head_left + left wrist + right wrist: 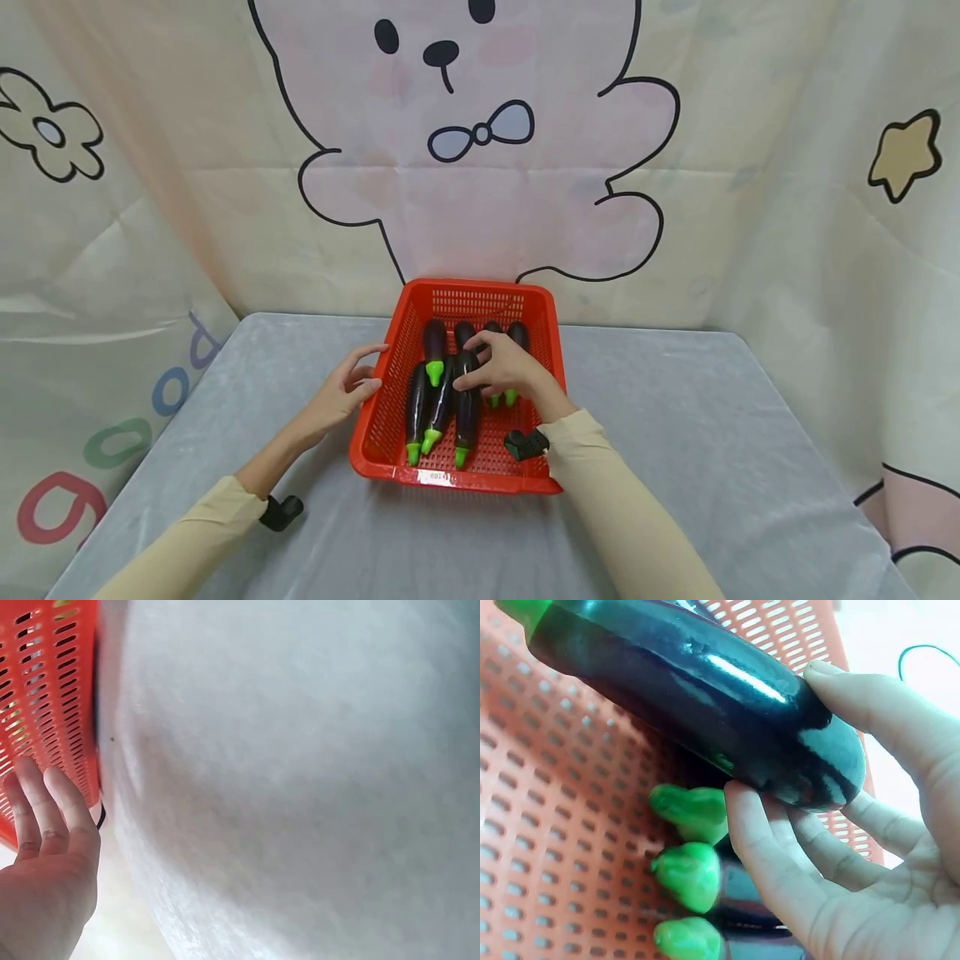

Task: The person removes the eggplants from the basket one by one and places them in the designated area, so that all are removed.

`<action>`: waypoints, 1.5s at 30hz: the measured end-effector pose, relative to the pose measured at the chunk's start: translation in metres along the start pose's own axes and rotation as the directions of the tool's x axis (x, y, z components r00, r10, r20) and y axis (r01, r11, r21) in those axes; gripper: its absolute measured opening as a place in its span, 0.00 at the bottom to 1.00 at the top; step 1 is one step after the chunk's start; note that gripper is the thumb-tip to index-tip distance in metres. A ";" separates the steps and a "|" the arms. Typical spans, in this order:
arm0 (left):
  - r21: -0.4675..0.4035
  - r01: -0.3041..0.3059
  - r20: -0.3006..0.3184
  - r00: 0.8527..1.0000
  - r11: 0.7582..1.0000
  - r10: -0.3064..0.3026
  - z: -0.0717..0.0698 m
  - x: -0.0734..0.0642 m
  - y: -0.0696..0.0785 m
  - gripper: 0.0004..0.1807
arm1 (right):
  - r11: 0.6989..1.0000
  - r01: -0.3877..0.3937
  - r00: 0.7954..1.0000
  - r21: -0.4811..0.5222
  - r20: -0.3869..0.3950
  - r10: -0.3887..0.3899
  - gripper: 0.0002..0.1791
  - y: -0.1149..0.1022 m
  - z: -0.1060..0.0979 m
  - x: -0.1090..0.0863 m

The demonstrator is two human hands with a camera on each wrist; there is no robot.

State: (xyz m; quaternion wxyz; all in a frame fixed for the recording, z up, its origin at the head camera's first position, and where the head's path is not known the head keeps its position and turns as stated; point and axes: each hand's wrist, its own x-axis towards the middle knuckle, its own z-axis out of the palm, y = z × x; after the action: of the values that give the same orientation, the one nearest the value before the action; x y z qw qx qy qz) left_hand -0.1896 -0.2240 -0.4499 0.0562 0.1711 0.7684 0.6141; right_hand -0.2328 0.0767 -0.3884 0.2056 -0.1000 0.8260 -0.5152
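Right wrist view: we find the right hand (512,367) holding an eggplant (697,697) between its fingers and, below them, the basket (487,480), which the left hand (332,405), fingers extended, touches, presumably to steady it.

The right wrist view crops the held eggplant's (697,705) stem (525,611), and the basket's (498,483) lettering (438,477) is unreadably small

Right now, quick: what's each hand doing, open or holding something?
Left hand: open, at the side of the red basket.
Right hand: closed on a dark eggplant, held between thumb and fingers.
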 end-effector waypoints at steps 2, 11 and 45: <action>-0.017 -0.006 0.000 1.000 1.000 0.006 0.000 0.000 0.001 0.29 | 1.000 0.009 1.000 0.017 -0.003 -0.008 0.34 -0.001 -0.001 0.000; -0.029 -0.069 -0.030 0.997 0.997 0.068 0.001 0.003 0.004 0.27 | 0.997 0.054 0.999 0.061 -0.006 -0.053 0.35 -0.005 -0.010 -0.009; -0.123 -0.099 -0.204 0.976 0.987 0.073 0.003 0.006 0.008 0.24 | 0.949 0.294 0.954 0.115 0.018 -0.298 0.35 -0.006 -0.091 -0.053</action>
State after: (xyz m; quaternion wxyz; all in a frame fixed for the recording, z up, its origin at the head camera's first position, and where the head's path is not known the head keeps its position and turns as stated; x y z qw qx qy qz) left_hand -0.1925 -0.2177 -0.4423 -0.0361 0.1380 0.7195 0.6796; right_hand -0.2255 0.1675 -0.3352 0.1458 -0.2201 0.7680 -0.5835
